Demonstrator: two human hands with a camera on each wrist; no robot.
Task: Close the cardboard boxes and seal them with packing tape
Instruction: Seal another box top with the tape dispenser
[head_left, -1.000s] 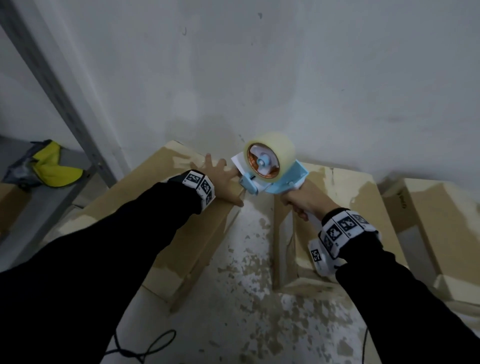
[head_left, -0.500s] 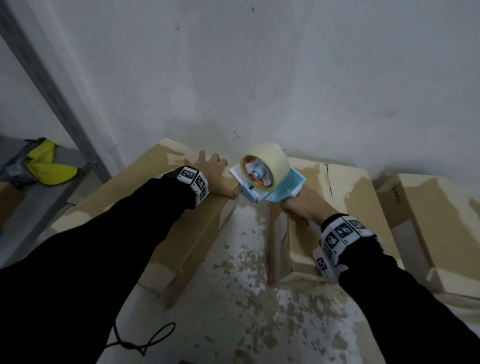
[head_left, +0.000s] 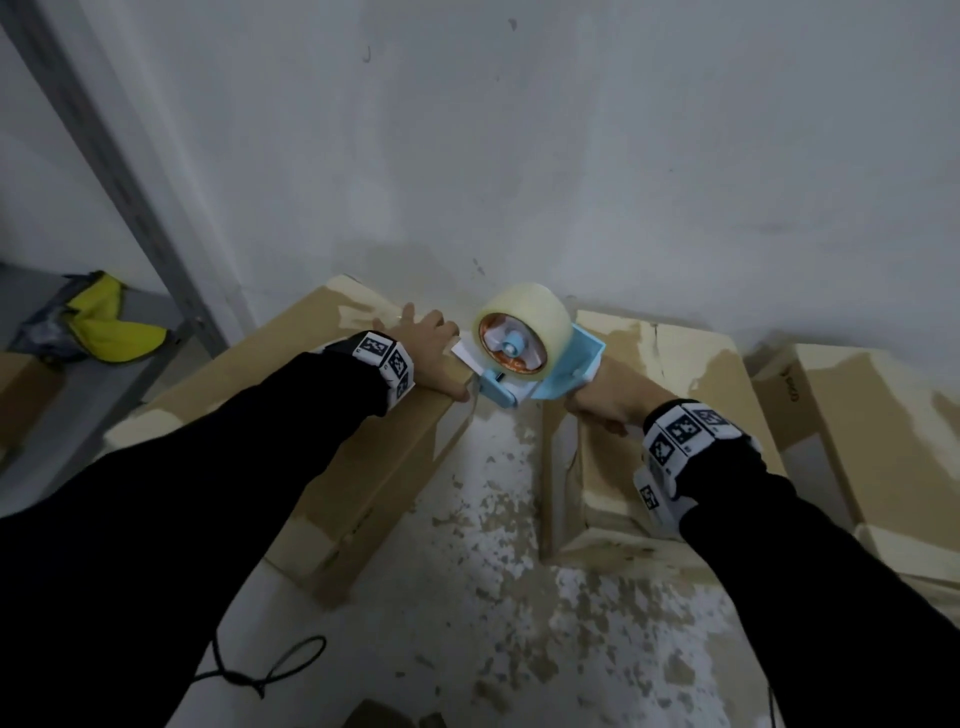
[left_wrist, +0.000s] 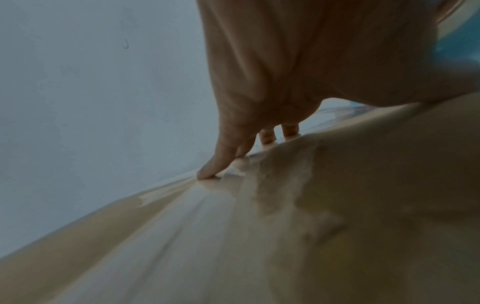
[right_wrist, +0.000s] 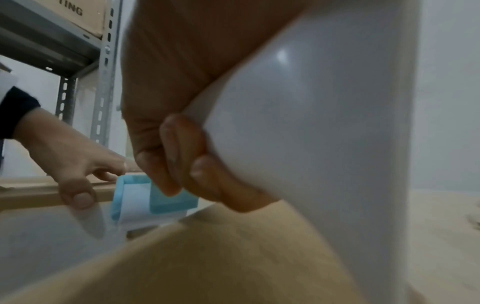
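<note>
Head view puts the right hand (head_left: 605, 402) at the middle of things, its grip wrapped around the handle of a blue tape dispenser (head_left: 524, 358); the right wrist view confirms it, with fingers (right_wrist: 182, 156) curled tight round the pale handle. The dispenser carries a roll of clear packing tape (head_left: 530, 312) and hangs over the gap between two cardboard boxes, its front end just beside the corner of the left box (head_left: 291, 415). The left hand (head_left: 431, 358) lies on top of that box near the same corner. Its grip is wide, holding nothing: the left wrist view shows straight fingers (left_wrist: 215, 164) with their tips pressed onto glossy cardboard, and the right wrist view shows the thumb (right_wrist: 80, 197) hooked over the box edge, close to the dispenser's blue frame (right_wrist: 161, 203).

The right hand hovers over the near edge of the middle box (head_left: 670, 374), whose top flaps meet in a seam. A third box (head_left: 862, 415) stands further right. All three sit on a floor (head_left: 493, 597) with flaking paint, against a white wall. At far left a grey metal shelf (head_left: 171, 332) carries a yellow cloth (head_left: 111, 325), and a black cord (head_left: 265, 670) lies looped on the floor below the left sleeve.
</note>
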